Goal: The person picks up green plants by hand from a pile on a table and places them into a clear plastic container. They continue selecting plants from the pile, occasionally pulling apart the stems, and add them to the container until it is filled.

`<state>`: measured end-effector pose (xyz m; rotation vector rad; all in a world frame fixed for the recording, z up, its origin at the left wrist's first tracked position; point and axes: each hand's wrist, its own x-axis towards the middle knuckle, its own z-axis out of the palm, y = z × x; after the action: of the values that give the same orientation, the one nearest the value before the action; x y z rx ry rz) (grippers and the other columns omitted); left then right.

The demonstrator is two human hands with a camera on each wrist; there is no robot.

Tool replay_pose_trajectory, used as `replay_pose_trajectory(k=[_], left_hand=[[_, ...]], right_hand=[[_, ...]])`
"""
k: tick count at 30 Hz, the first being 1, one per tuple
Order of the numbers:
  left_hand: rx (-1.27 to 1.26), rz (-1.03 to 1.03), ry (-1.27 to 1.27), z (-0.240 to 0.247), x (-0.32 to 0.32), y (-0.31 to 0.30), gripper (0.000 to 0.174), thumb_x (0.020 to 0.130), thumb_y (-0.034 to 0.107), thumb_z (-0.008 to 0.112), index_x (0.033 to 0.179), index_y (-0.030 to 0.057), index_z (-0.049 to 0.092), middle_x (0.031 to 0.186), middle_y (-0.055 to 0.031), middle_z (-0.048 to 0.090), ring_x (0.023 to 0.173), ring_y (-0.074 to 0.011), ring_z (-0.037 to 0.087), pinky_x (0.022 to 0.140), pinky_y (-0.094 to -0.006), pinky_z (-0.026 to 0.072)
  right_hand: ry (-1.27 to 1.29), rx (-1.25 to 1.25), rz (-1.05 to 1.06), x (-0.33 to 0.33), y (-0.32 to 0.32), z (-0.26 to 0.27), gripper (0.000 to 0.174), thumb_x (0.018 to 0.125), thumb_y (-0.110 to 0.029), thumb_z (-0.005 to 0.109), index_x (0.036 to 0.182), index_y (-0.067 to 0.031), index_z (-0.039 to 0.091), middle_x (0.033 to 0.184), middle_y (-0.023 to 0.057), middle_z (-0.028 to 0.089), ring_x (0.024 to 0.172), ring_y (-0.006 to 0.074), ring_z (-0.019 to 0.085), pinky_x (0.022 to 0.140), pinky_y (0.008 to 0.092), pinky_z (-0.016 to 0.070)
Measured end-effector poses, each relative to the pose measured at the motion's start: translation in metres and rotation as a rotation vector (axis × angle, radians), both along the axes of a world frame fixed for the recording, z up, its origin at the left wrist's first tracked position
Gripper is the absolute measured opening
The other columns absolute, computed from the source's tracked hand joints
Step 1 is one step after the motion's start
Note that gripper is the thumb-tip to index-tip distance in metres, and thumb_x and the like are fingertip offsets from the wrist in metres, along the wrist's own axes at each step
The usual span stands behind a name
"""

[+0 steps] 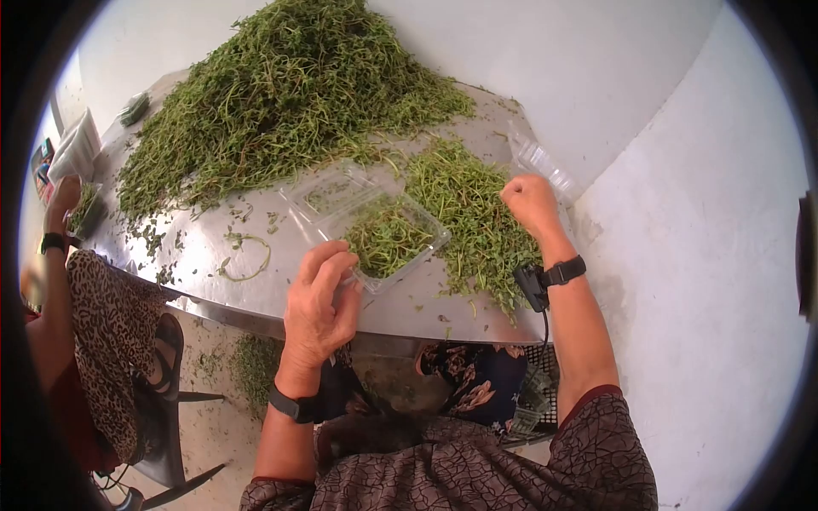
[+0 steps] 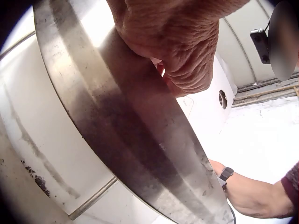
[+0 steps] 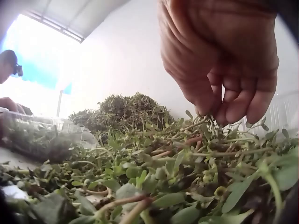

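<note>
A clear plastic clamshell box (image 1: 423, 261) lies on the metal table with its lid (image 1: 328, 189) folded back, purslane sprigs inside. My left hand (image 1: 317, 302) grips the box's near left corner between thumb and fingers. To the right of the box spreads a small heap of purslane (image 1: 469, 213), with green paddle-shaped leaves and reddish stems. Over that heap's right side, my right hand (image 1: 532, 204) points its fingers down. In the right wrist view its fingertips (image 3: 229, 114) pinch some sprigs at the top of the heap. The left wrist view shows mainly the table's metal edge (image 2: 135, 126).
A tall purslane mound (image 1: 290, 94) fills the table's back. Nested clear boxes (image 1: 541, 162) stand at the right by the wall. Another person's arm (image 1: 58, 247) is at the left, near a filled box (image 1: 85, 211). A loose stem (image 1: 256, 274) lies on the table.
</note>
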<state>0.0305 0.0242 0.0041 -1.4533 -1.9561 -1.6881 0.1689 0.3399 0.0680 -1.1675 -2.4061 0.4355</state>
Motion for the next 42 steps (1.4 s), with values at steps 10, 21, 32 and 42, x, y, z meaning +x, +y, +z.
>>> replay_pose_trajectory(k=[10,21,32,42], left_hand=[[0.006,-0.004,0.001,0.001,0.001,0.000,0.032,0.075,-0.009,0.060,0.106,0.0005,0.060,0.118,-0.0127,0.059,0.080,-0.0194,0.062,0.070,-0.0305,0.0543],[0.012,-0.005,0.016,0.000,0.000,0.000,0.032,0.076,-0.009,0.060,0.106,0.0003,0.060,0.117,-0.0126,0.059,0.079,-0.0190,0.063,0.069,-0.0302,0.0544],[0.030,-0.010,0.008,-0.001,-0.001,0.000,0.033,0.075,-0.006,0.065,0.107,0.0019,0.060,0.116,-0.0141,0.059,0.081,-0.0267,0.066,0.070,-0.0337,0.0556],[0.000,-0.004,0.016,-0.002,-0.001,0.000,0.035,0.075,-0.005,0.066,0.108,0.0023,0.061,0.117,-0.0135,0.059,0.083,-0.0269,0.067,0.071,-0.0334,0.0567]], right_hand=[[0.433,-0.140,0.116,0.016,-0.008,0.011,0.015,0.082,-0.008,0.062,0.080,0.0037,0.071,0.062,0.0063,0.063,0.054,0.0118,0.056,0.050,0.0276,0.0441],[0.561,-0.298,0.089,0.016,-0.025,0.035,0.015,0.088,-0.008,0.062,0.090,0.0064,0.066,0.073,0.0092,0.066,0.059,0.0128,0.064,0.050,0.0240,0.0488],[0.586,-0.252,0.193,0.017,-0.050,0.055,0.013,0.088,-0.006,0.059,0.094,0.0046,0.065,0.077,0.0081,0.067,0.060,0.0091,0.061,0.052,0.0228,0.0481],[0.472,-0.375,0.501,-0.029,-0.129,0.066,0.011,0.085,-0.006,0.061,0.088,0.0029,0.067,0.073,0.0053,0.067,0.064,0.0105,0.063,0.057,0.0239,0.0491]])
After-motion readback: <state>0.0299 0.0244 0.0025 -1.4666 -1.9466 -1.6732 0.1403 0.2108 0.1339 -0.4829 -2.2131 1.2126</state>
